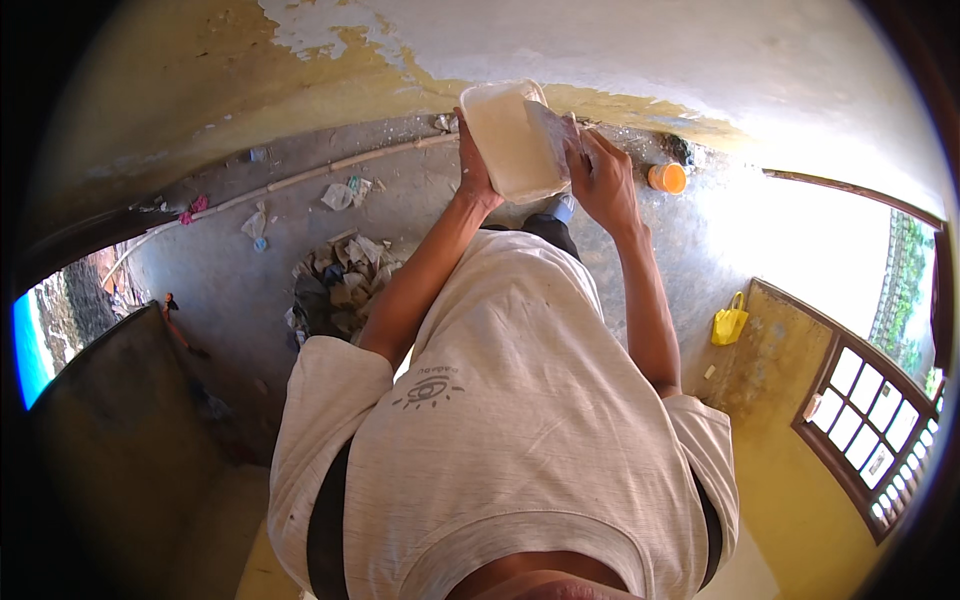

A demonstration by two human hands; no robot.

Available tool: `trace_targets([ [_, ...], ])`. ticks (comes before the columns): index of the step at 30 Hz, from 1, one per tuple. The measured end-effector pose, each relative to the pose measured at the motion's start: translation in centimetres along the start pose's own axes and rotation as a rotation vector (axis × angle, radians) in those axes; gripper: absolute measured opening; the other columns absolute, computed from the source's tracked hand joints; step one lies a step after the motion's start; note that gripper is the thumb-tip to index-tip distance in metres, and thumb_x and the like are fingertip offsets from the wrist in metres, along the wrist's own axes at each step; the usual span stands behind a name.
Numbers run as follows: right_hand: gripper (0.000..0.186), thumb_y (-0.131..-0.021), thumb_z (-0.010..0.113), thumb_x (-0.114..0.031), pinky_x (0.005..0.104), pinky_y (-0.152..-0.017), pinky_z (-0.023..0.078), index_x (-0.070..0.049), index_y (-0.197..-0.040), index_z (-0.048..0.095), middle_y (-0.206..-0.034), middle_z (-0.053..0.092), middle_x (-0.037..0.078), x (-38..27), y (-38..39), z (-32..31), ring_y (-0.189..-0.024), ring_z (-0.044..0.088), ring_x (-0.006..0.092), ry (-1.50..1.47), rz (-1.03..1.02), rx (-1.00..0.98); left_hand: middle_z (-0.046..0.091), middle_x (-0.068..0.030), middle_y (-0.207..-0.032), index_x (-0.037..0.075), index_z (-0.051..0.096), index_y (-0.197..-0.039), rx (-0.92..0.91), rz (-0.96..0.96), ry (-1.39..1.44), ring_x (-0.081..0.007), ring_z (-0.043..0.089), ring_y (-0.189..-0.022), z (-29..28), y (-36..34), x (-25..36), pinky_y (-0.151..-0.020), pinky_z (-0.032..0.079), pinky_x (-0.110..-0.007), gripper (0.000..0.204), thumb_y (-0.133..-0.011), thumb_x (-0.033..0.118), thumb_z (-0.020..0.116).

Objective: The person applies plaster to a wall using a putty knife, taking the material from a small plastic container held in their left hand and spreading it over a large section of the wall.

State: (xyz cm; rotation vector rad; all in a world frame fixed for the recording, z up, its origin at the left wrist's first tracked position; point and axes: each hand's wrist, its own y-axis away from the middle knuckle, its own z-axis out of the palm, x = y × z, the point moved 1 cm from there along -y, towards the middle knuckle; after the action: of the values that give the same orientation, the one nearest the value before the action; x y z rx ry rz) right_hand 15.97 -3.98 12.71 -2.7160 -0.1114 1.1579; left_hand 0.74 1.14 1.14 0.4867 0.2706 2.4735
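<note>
My left hand [474,165] grips the left side of a rectangular pale plastic container [505,140], held up in front of me with creamy material inside. My right hand [605,175] holds a scraper [545,130] with a flat blade at the container's right side, the blade reaching over the rim. Its handle is mostly hidden by my fingers. Below the container part of my shoe [562,208] shows on the concrete floor.
A peeling wall [360,70] stands ahead, with a long pole [320,165] along its foot. An orange bucket [666,178] and yellow bag [729,323] sit to the right. Crumpled sacks [340,275] lie left; an orange-handled tool [175,325] stands farther left. A barred window [860,420] is at right.
</note>
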Motion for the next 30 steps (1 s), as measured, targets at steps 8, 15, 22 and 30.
trace_targets([
  [8,0.011,-0.090,0.059,-0.005,0.0397,-0.053,0.044,0.004,-0.094,0.063,-0.075,0.059,0.021,-1.3,1.9,1.9,-0.055,0.056,0.0346,0.019,0.023,0.119,0.062,-0.0142,-0.124,0.009,0.051,-0.137,-0.107,0.005,0.147,-0.0324,0.063,-0.112,-1.2,-0.7,-0.4,-0.092,0.055,-0.050,0.077,-0.095,0.071,0.031],
  [15,0.019,-0.088,0.059,-0.005,0.0464,-0.065,0.050,0.006,-0.104,0.064,-0.090,0.063,0.026,-2.8,2.1,2.8,-0.077,0.063,0.0454,-0.026,0.179,0.059,0.064,-0.0133,-0.117,0.010,0.050,-0.136,-0.034,-0.013,0.118,-0.0298,0.065,-0.105,-0.3,-0.1,-0.6,-0.087,0.058,-0.045,0.085,-0.092,0.078,0.027],
  [22,0.018,-0.088,0.060,-0.005,0.0439,-0.062,0.051,0.006,-0.101,0.064,-0.087,0.064,0.025,-4.3,1.6,3.4,-0.073,0.064,0.0429,-0.067,0.184,0.094,0.064,-0.0105,-0.115,0.010,0.052,-0.134,-0.059,0.001,0.074,-0.0263,0.065,-0.103,0.2,0.3,-0.5,-0.087,0.058,-0.043,0.083,-0.091,0.078,0.029],
  [30,0.012,-0.089,0.060,-0.005,0.0409,-0.055,0.047,0.006,-0.089,0.062,-0.076,0.061,0.022,-2.5,-0.4,0.8,-0.060,0.061,0.0361,0.000,0.113,0.136,0.056,-0.0137,-0.135,0.010,0.045,-0.142,-0.181,-0.019,0.167,-0.0292,0.059,-0.119,1.2,0.6,-0.4,-0.098,0.053,-0.046,0.076,-0.096,0.069,0.031],
])
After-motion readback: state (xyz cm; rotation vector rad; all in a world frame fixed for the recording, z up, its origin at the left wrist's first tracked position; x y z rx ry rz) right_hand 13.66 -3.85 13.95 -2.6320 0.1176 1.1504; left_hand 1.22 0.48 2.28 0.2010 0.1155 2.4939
